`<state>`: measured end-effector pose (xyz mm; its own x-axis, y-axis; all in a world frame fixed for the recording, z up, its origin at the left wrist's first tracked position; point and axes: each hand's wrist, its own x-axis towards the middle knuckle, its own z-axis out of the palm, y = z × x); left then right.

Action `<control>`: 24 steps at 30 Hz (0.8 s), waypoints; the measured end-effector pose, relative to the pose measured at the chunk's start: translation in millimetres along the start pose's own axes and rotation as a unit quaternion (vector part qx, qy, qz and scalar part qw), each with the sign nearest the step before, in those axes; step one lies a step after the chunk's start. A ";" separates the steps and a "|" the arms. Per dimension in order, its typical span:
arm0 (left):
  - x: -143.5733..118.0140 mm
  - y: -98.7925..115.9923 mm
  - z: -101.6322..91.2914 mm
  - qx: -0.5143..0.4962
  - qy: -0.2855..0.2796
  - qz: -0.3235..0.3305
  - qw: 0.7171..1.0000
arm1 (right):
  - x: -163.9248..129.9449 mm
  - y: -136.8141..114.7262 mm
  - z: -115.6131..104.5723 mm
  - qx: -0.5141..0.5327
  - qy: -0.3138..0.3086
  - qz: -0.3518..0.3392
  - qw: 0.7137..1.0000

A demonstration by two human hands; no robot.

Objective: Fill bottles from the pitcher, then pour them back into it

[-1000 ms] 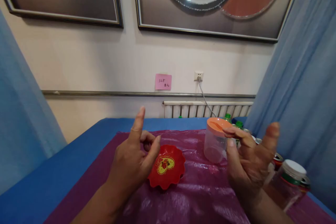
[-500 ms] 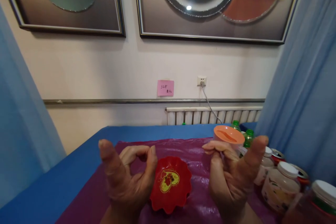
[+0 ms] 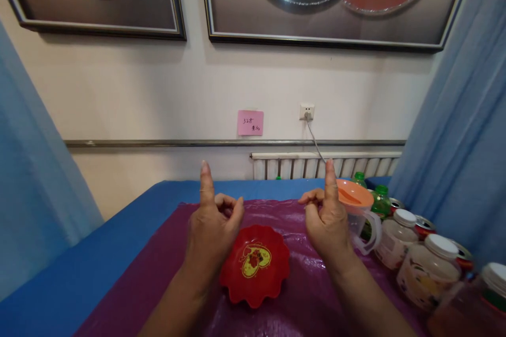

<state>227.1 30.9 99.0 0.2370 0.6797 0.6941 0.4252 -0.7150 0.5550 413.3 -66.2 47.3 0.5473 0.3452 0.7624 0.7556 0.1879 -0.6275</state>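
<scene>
My left hand (image 3: pixel 211 224) and my right hand (image 3: pixel 326 221) are raised above the purple sheet (image 3: pixel 300 295), backs toward me. Each has one finger pointing straight up and the other fingers curled, with nothing in them. A red scalloped dish (image 3: pixel 255 263) with a yellow heart print lies on the sheet between the hands, just below them. Right behind my right hand stands a clear plastic cup (image 3: pixel 358 218) with an orange lid and a handle; the hand is in front of it and does not grip it.
Several jars (image 3: pixel 429 271) with white lids, green-capped bottles (image 3: pixel 381 200) and cans line the table's right edge. A blue cloth (image 3: pixel 103 253) covers the table under the purple sheet. Blue curtains hang left and right. Behind are a radiator, a wall socket and a pink note (image 3: pixel 250 122).
Both hands turned from spread, palm-side poses to backs toward me with one finger raised. The right hand moved left, away from the jars. The view tilted down then up again.
</scene>
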 end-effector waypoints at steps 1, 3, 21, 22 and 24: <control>-0.6 0.8 -0.3 0.004 -0.001 -0.002 1.000 | -0.8 -1.2 -0.2 0.000 -0.003 0.001 1.000; -1.0 1.2 -1.3 0.012 0.002 -0.006 1.000 | -2.0 -3.6 0.1 -0.001 -0.009 0.004 1.000; 0.3 1.7 -6.3 0.069 -0.042 -0.015 0.997 | -7.8 -15.7 5.8 0.019 -0.052 -0.003 0.998; 0.9 1.1 -7.2 0.076 -0.045 -0.009 0.996 | -8.5 -16.8 6.5 0.016 -0.063 -0.001 0.998; 2.3 -1.6 -9.0 0.085 -0.044 0.011 0.995 | -10.0 -20.5 9.3 0.008 -0.088 0.001 0.996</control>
<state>219.1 32.1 103.8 0.3207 0.6813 0.6581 0.5591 -0.6970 0.4490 389.0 -64.9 51.1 0.4765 0.5004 0.7229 0.7476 0.2021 -0.6327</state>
